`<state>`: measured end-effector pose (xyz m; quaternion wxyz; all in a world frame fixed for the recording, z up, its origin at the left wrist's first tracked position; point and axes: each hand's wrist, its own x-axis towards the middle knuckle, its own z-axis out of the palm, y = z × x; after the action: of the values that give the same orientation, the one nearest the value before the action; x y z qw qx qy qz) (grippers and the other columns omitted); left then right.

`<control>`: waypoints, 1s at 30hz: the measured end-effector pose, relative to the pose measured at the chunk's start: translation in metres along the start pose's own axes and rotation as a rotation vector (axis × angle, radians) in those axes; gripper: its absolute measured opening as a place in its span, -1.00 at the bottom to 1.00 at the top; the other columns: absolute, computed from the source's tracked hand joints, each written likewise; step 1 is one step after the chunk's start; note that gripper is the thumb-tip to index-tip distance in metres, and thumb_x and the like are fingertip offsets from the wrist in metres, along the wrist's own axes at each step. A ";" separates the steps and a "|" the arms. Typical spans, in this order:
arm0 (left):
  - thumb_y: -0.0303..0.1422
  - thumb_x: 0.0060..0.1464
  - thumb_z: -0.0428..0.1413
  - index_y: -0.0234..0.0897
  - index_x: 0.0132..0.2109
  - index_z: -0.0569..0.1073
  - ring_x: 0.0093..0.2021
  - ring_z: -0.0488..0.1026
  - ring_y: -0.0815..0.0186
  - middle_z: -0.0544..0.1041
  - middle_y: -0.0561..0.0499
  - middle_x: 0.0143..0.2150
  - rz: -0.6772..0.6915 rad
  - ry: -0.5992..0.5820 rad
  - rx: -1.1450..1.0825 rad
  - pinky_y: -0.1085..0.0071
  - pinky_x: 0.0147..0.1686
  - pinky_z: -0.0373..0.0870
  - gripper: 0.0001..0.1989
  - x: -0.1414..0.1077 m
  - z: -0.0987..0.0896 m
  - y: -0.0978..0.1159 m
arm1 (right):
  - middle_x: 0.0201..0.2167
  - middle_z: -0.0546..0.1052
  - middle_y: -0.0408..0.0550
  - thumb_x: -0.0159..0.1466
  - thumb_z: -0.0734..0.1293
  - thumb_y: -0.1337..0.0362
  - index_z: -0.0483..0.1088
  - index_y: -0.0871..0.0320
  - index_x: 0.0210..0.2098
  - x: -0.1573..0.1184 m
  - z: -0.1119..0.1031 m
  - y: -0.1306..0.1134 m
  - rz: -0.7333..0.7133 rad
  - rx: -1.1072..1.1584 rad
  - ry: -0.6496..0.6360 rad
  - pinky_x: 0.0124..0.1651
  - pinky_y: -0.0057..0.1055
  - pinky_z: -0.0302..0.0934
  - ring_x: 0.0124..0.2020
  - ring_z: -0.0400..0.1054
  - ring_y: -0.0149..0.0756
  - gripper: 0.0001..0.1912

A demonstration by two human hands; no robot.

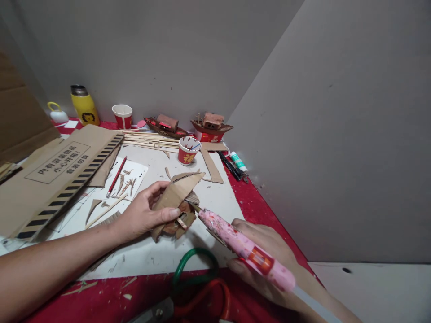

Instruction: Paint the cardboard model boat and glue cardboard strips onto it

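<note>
My left hand [148, 208] grips a small cardboard model [185, 184] with its thumb across the front. The model has curved pieces and a brown part with a small stick on it, and it is tilted. In my right hand [266, 251] is a pink hot glue gun [240, 237], spattered with red. Its nozzle points at the model's right side; whether it touches cannot be told. A translucent glue stick [313, 303] runs out of the gun's back end. Scissors [198, 291] with green and orange-red handles lie below, at the near edge.
A large printed cardboard sheet [72, 157] lies at left, beside a red pencil [116, 176] and cardboard scraps. Thin wooden sticks [151, 138], two model boats [212, 125], paper cups [189, 156] and a yellow bottle [84, 106] stand farther back. A grey wall [343, 134] borders the right.
</note>
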<state>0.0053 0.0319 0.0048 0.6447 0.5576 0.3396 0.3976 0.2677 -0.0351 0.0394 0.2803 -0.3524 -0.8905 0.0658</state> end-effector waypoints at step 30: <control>-0.17 0.04 0.31 -0.26 0.14 0.39 -0.14 0.49 0.24 0.57 -0.05 -0.09 -0.070 -0.082 -0.177 0.45 -0.22 0.41 -0.44 -0.003 -0.003 0.000 | -0.51 0.32 -0.12 0.44 0.16 0.06 0.29 0.10 -0.34 -0.011 -0.011 -0.002 0.033 0.041 -0.044 -0.49 -0.39 0.14 -0.54 0.23 -0.33 -0.69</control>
<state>0.0015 0.0306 0.0048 0.7181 0.5023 0.2958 0.3802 0.2787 -0.0447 0.0442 0.2670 -0.3596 -0.8889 0.0965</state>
